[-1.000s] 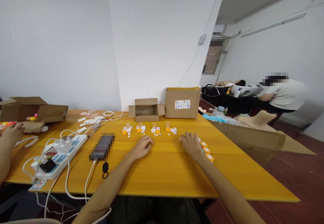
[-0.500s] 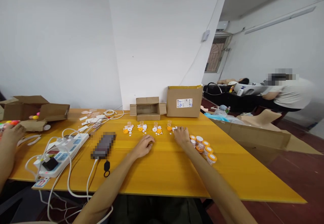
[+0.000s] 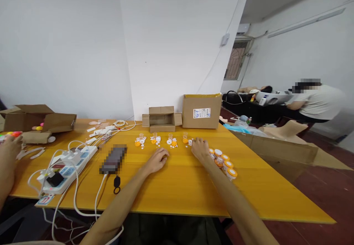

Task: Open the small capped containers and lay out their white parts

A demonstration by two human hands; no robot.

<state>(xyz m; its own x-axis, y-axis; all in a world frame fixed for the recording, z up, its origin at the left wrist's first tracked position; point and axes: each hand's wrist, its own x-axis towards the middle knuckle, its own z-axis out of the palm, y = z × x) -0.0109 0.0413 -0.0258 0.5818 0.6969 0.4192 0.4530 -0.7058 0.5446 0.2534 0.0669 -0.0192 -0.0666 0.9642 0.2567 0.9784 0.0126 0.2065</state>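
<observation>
My left hand (image 3: 156, 160) rests on the yellow table (image 3: 179, 186) with fingers loosely bent and nothing in it. My right hand (image 3: 199, 149) is further out, its fingers bent down and closed at the small white parts (image 3: 189, 142) at the right end of a row. That row holds several little groups of orange and white caps and clear cups (image 3: 155, 139). Just right of my right hand stands a cluster of small jars with orange and white lids (image 3: 224, 162). What the right fingers hold is hidden.
A small open carton (image 3: 162, 118) and a taller labelled box (image 3: 201, 111) stand behind the row. A power strip with cables (image 3: 66, 166) and a dark phone (image 3: 113, 159) lie left. Another person's hand (image 3: 9, 151) is at far left; a seated person (image 3: 318, 103) is at right.
My right hand left the jars, moved left and forward to the white parts at the row's end, then drew back slightly. The left hand stayed in place.
</observation>
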